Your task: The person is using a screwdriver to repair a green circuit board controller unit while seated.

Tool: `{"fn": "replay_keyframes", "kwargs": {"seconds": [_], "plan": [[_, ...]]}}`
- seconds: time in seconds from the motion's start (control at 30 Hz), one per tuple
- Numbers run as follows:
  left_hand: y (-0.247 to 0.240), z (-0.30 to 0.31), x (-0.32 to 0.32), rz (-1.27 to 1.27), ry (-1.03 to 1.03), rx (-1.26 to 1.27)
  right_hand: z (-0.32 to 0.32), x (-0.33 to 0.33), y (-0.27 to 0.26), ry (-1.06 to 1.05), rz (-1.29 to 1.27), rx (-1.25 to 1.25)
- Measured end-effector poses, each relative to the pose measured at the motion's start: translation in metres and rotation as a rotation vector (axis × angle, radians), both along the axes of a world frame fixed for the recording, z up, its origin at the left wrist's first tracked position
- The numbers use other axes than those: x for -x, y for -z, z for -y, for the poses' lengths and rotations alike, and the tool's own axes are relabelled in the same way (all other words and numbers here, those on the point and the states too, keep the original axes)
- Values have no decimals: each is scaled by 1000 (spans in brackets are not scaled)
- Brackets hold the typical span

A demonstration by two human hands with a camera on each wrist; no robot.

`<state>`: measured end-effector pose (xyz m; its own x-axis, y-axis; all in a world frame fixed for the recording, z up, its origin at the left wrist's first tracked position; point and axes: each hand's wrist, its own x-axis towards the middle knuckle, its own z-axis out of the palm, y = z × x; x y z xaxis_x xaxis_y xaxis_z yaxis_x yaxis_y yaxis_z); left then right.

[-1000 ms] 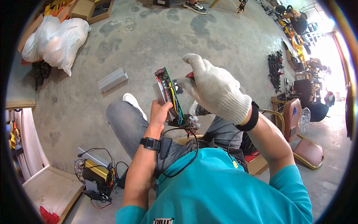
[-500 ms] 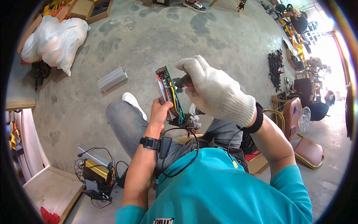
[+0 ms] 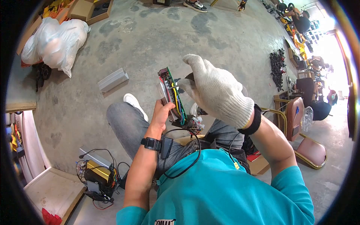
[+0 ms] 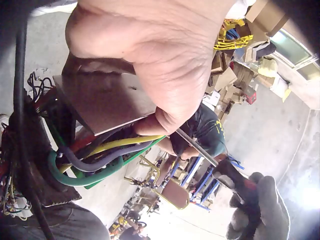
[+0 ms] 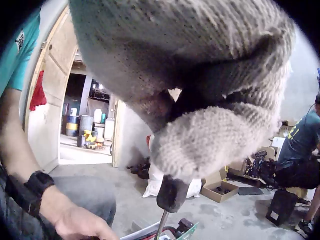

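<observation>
The bare left hand (image 3: 161, 114) grips a circuit assembly (image 3: 176, 99) with a green board, a metal plate and coloured wires. In the left wrist view its fingers hold the grey-brown plate (image 4: 107, 97) beside yellow, purple and green wires (image 4: 85, 172). The right hand (image 3: 221, 90), in a white knitted glove, pinches a screwdriver by its black handle (image 5: 172, 194). The metal shaft (image 4: 197, 147) points at the assembly; where its tip touches is hidden. A bundle of thin wires (image 3: 195, 123) hangs at the assembly's near end.
A finned metal block (image 3: 113, 80) lies on the floor (image 3: 150, 41). White plastic bags (image 3: 58, 43) and a cardboard box (image 3: 90, 11) stand at the upper left. At the lower left sits a yellow-and-black device (image 3: 98, 172) with cables. Chairs (image 3: 311, 150) and people are at the right.
The right hand's raised fingers have curled in over the handle and extended again. The left hand and the assembly have hardly moved.
</observation>
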<state>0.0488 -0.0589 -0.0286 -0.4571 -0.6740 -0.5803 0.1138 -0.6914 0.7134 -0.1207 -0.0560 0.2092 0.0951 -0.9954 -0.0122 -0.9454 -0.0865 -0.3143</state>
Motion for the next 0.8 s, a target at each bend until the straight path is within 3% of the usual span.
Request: {"fn": "replay_keyframes", "kwargs": {"seconds": [0.13,0.23,0.33,0.4,0.6,0.8], "plan": [[-5,-1,1,43,-29,-22,-1,0,-10,-12,30,-5],[3,-1,0,22,-21,-20,0,6,0,-199,73,159],[18,1,-2,11,32,-22,1,-1,-4,-87,-12,64],[8,1,-1,23,20,-12,4,-8,-18,108,6,-174],[-4,-1,1,33,-34,-7,1,-1,-14,-81,23,-48],[-18,2,0,12,10,21,4,-2,-7,44,-61,-60]]}}
